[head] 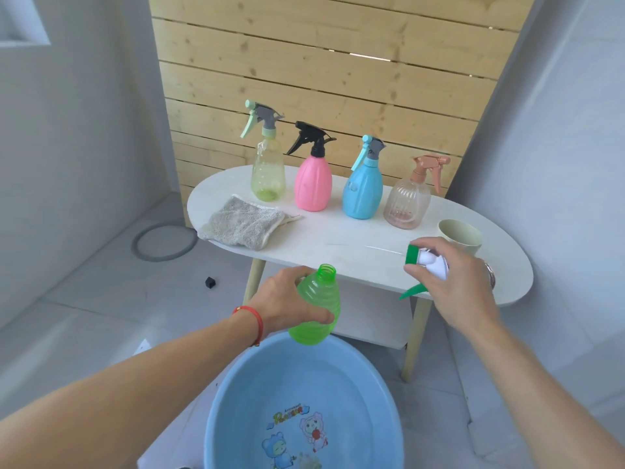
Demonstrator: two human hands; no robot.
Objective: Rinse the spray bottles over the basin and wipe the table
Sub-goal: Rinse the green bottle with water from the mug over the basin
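Observation:
My left hand point(287, 299) grips a green bottle point(318, 306) with its neck uncapped, held upright just above the far rim of the blue basin point(236, 394). My right hand point(453, 282) holds the bottle's green and white spray head point(427, 262) over the front edge of the white oval table point(338, 238). Standing in a row at the table's back are a pale yellow-green spray bottle point(267, 167), a pink one point(313, 181), a blue one point(363, 187) and a clear ribbed one point(407, 201). A grey cloth point(243, 225) lies on the table's left end.
A cream cup point(461, 233) stands at the table's right, just behind my right hand. A wooden slat wall rises behind the table. On the floor to the left lie a grey ring point(164, 242) and a small black object point(210, 282). A lower shelf point(368, 323) sits under the tabletop.

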